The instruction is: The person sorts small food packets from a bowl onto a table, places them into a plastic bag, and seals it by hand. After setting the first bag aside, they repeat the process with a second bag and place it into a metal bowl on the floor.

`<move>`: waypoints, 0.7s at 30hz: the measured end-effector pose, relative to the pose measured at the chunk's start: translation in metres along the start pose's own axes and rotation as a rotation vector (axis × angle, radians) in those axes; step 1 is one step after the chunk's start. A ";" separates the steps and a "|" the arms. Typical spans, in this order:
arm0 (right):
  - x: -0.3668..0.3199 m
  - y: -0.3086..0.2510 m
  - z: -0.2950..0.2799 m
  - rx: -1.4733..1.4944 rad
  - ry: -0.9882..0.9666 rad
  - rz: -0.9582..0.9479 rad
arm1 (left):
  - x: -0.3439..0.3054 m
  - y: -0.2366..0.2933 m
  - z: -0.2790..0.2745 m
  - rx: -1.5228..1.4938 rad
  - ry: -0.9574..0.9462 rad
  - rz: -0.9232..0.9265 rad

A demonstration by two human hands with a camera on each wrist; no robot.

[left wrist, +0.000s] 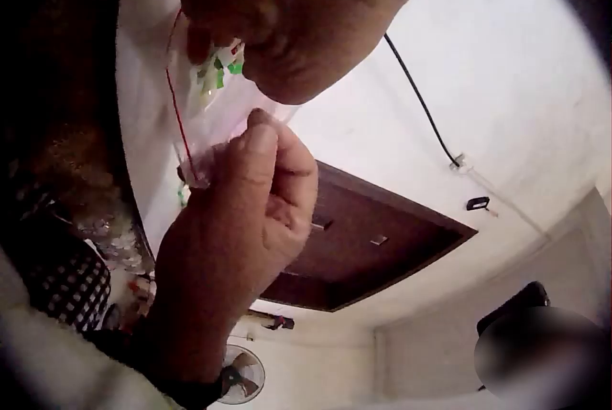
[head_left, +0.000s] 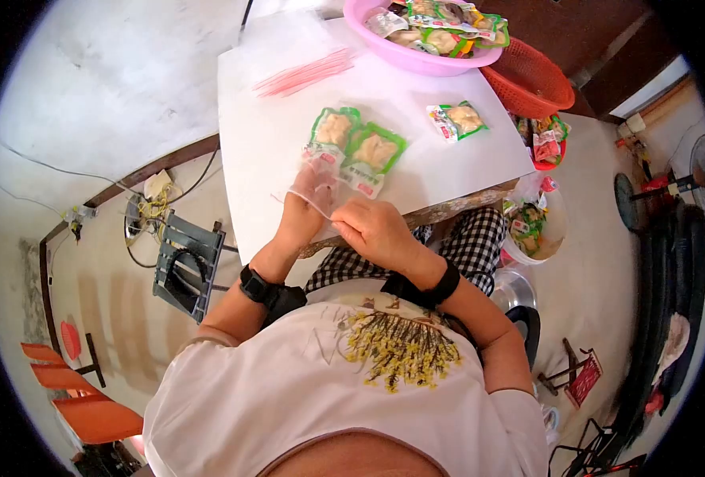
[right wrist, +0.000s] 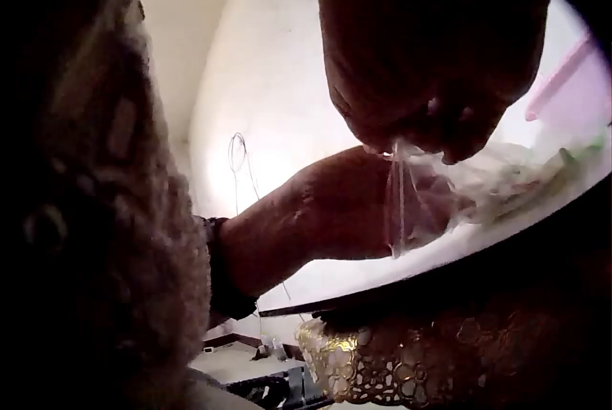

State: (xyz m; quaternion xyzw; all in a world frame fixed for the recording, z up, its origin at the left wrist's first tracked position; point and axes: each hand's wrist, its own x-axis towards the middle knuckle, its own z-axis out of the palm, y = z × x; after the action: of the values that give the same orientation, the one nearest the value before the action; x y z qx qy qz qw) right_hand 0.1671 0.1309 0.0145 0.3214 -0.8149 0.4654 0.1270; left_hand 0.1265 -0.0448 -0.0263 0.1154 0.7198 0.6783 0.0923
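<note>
Two green-edged food packets [head_left: 374, 151] lie side by side over the white table, pale pieces showing inside them. Their lower ends meet a clear plastic zip bag [head_left: 322, 197] with a thin reddish strip along its mouth. My left hand [head_left: 311, 195] holds the bag from the left, its fingers partly seen through the film. From the right, my right hand [head_left: 376, 230] pinches the edge of the bag's mouth between thumb and curled fingers. The left wrist view shows the strip stretched between both hands, with green print behind the left hand [left wrist: 296, 18].
A flat stack of red-striped clear bags [head_left: 304, 73] lies at the table's back left. One loose packet [head_left: 457, 121] sits on the right. Behind it stand a pink basin [head_left: 356, 32] heaped with packets and a red basket [head_left: 555, 99]. A bucket [head_left: 555, 230] is beside the table.
</note>
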 end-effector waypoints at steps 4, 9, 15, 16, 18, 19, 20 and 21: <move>-0.003 0.003 -0.007 -0.008 -0.066 0.035 | 0.014 -0.005 0.001 0.362 0.057 0.240; 0.006 0.035 -0.053 -0.143 0.077 0.034 | 0.000 0.008 -0.007 0.704 -0.012 0.457; 0.014 0.115 -0.112 -0.910 0.207 0.444 | -0.042 0.073 -0.026 0.818 -0.473 0.110; 0.013 0.123 -0.115 -0.932 0.177 0.464 | -0.047 0.078 -0.031 0.741 -0.451 0.048; 0.012 0.135 -0.118 -0.969 0.111 0.502 | -0.055 0.084 -0.038 0.584 -0.403 -0.080; 0.013 0.141 -0.121 -0.988 0.094 0.519 | -0.058 0.082 -0.041 0.424 -0.375 -0.109; 0.016 0.145 -0.124 -1.005 0.074 0.534 | -0.058 0.080 -0.044 0.264 -0.342 -0.137; 0.019 0.147 -0.126 -1.022 0.056 0.545 | -0.057 0.080 -0.047 0.106 -0.304 -0.160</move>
State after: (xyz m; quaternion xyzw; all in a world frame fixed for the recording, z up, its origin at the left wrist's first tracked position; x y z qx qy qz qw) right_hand 0.0466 0.2819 -0.0083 -0.0146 -0.9858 0.0373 0.1630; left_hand 0.1705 -0.1020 0.0549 0.1636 0.7392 0.6046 0.2476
